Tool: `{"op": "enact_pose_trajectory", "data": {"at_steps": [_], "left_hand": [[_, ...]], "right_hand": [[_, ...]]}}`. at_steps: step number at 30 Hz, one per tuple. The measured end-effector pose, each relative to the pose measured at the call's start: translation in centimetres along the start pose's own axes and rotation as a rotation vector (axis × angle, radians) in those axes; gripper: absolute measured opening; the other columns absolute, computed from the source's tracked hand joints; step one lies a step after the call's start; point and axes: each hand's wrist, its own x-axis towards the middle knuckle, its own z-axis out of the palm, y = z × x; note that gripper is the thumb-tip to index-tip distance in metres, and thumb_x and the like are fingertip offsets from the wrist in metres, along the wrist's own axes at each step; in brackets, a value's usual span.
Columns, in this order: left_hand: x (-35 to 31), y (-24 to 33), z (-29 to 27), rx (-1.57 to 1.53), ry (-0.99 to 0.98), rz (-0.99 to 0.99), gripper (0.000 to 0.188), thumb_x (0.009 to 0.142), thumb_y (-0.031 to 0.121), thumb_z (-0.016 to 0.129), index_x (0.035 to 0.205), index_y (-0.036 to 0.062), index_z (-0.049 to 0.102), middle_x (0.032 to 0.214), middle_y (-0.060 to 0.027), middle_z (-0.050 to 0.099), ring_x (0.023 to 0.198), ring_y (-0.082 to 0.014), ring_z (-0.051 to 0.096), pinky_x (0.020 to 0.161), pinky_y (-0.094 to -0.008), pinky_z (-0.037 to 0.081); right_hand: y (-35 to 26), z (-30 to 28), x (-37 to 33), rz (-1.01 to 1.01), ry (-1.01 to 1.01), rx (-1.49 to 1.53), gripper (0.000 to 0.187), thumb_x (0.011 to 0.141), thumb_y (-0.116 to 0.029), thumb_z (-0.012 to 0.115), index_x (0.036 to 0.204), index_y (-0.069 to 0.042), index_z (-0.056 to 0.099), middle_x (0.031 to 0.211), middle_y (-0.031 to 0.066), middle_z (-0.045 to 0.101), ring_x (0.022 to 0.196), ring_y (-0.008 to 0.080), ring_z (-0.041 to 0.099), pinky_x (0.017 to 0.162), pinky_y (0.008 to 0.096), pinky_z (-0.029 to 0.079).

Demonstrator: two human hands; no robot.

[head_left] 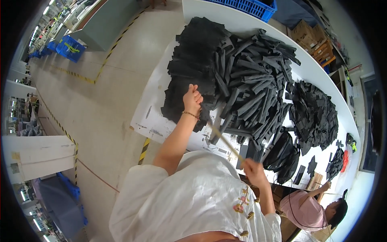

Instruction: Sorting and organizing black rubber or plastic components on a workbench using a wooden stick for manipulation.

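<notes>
Strips of black material (193, 58) overlap like shingles on the left of the white bench (151, 117), probably spread this way to keep their edges lined up. The hands are apart. The left hand (193, 99) is curled over the near part of this layer; whether it pinches anything, I cannot tell. The right hand (254, 172), nearer and to the right, is closed around one end of a slender pale stick (225, 142), perhaps for reach, its other end slanting toward the strips. Right of them sprawls a loose heap (258, 76) of long, curling, matte lengths; beyond it on the right lies a mound (316, 115) of smaller, flatter black pieces.
</notes>
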Motion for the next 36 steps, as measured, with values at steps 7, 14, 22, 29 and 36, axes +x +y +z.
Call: {"op": "enact_pose_trajectory", "data": {"at_steps": [7, 14, 22, 29, 36], "left_hand": [[-5.4, -5.7, 5.0, 0.076, 0.177, -0.176, 0.029, 0.097, 0.032, 0.049, 0.079, 0.0094, 0.055, 0.052, 0.0063, 0.036, 0.04, -0.0058, 0.027, 0.04, -0.0216, 0.021], [-4.2, -3.9, 1.7, 0.069, -0.038, -0.18, 0.032, 0.096, 0.037, 0.05, 0.082, 0.0085, 0.056, 0.059, 0.0051, 0.044, 0.047, -0.0049, 0.04, 0.047, -0.0198, 0.035], [-10.2, -0.1, 7.2, 0.68, -0.675, 0.131, 0.027, 0.092, 0.025, 0.058, 0.101, 0.0004, 0.064, 0.09, -0.0046, 0.064, 0.083, -0.0095, 0.057, 0.076, -0.0229, 0.043], [-11.4, 0.1, 8.3, 0.795, -0.694, 0.056, 0.015, 0.086, 0.006, 0.064, 0.099, -0.0016, 0.063, 0.091, -0.003, 0.064, 0.085, -0.0073, 0.058, 0.078, -0.0207, 0.046], [-11.6, 0.4, 8.5, 0.812, -0.695, 0.179, 0.013, 0.084, 0.006, 0.068, 0.093, -0.0009, 0.063, 0.088, -0.0015, 0.063, 0.079, -0.0051, 0.058, 0.07, -0.0187, 0.046]], "right_hand": [[-3.7, 3.7, 13.9, -0.188, 0.615, 0.435, 0.014, 0.086, -0.011, 0.065, 0.095, -0.001, 0.063, 0.062, -0.0017, 0.055, 0.054, 0.0052, 0.043, 0.049, 0.0217, 0.037], [-5.4, 3.6, 14.1, -0.131, 0.26, 0.876, 0.014, 0.087, -0.013, 0.067, 0.086, 0.001, 0.065, 0.059, -0.0049, 0.048, 0.05, 0.0024, 0.037, 0.045, 0.0197, 0.027], [-5.4, 1.7, 14.6, -0.168, 0.395, 0.826, 0.019, 0.092, -0.017, 0.061, 0.085, 0.0, 0.064, 0.056, -0.0053, 0.046, 0.048, 0.002, 0.036, 0.043, 0.0197, 0.026], [-5.4, 1.2, 14.5, -0.052, 0.356, 0.76, 0.02, 0.093, -0.018, 0.059, 0.081, -0.002, 0.06, 0.056, -0.0056, 0.045, 0.047, 0.0024, 0.035, 0.043, 0.0206, 0.025], [-6.6, -0.2, 13.6, -0.154, 0.652, 0.625, 0.012, 0.088, -0.012, 0.065, 0.094, -0.002, 0.063, 0.066, -0.0059, 0.047, 0.059, 0.0019, 0.035, 0.052, 0.0188, 0.029]]}}
